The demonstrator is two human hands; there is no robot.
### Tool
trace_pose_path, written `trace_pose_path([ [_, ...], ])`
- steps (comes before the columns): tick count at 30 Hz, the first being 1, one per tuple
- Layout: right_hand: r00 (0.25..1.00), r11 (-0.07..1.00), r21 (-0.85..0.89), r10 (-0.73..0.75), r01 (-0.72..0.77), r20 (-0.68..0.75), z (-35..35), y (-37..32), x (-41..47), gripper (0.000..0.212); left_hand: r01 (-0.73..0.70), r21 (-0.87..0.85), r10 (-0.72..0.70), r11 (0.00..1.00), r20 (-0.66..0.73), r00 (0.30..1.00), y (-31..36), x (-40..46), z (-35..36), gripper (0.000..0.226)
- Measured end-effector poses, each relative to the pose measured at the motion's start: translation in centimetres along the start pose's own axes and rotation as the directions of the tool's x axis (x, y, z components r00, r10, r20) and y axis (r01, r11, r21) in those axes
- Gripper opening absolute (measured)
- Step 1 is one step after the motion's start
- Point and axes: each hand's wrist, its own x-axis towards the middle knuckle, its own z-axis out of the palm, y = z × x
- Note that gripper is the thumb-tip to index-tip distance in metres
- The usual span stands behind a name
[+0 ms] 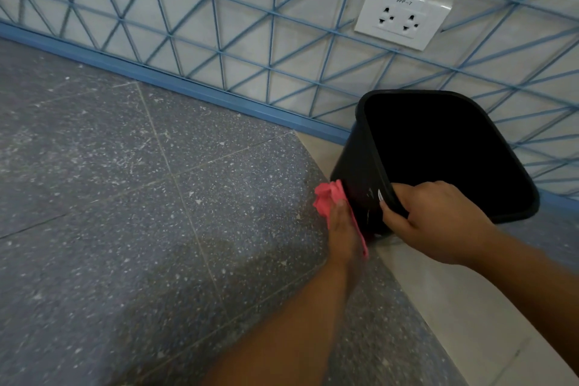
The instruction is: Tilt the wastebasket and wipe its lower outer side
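A black plastic waste bin point(354, 163) stands tilted on the floor by the wall, its dark inside facing me. My right hand point(438, 222) grips the bin's near rim, fingers curled over the edge and thumb on the outer wall. My left hand point(343, 229) presses a crumpled pink cloth point(329, 197) flat against the bin's outer left side, fingers straight. Part of the cloth is hidden under my palm.
Speckled grey floor tiles point(125, 197) spread to the left. A pale strip of floor point(454, 307) runs along the right. Behind the bin is a white wall with a blue line pattern, a blue skirting point(156, 78) and a white double socket point(402, 16).
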Motion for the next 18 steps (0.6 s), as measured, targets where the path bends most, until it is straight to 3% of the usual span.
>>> trace_pose_path([
  [5, 0.999, 0.999, 0.004, -0.031, 0.031, -0.017, 0.0, 0.4, 0.0, 0.034, -0.023, -0.012, 0.023, 1.0, 0.013, 1.0, -0.2, -0.2, -0.2, 0.057],
  [11, 0.999, 1.0, 0.017, 0.001, 0.0, -0.044, -0.1, 0.4, -0.1, 0.037, 0.017, 0.022, -0.017, 1.0, 0.008, 1.0, 0.0, 0.2, 0.4, 0.061],
  [14, 1.0, 1.0, 0.002, -0.006, 0.006, -0.026, -0.2, 0.3, 0.0, 0.034, -0.045, 0.068, 0.044, 0.997, 0.006, 0.999, -0.1, -0.1, 0.0, 0.056],
  [18, 1.0, 1.0, -0.022, 0.017, -0.017, -0.014, -0.1, 0.5, 0.1, 0.03, 0.029, -0.007, -0.03, 1.0, -0.039, 0.999, 0.9, 0.8, 0.4, 0.061],
])
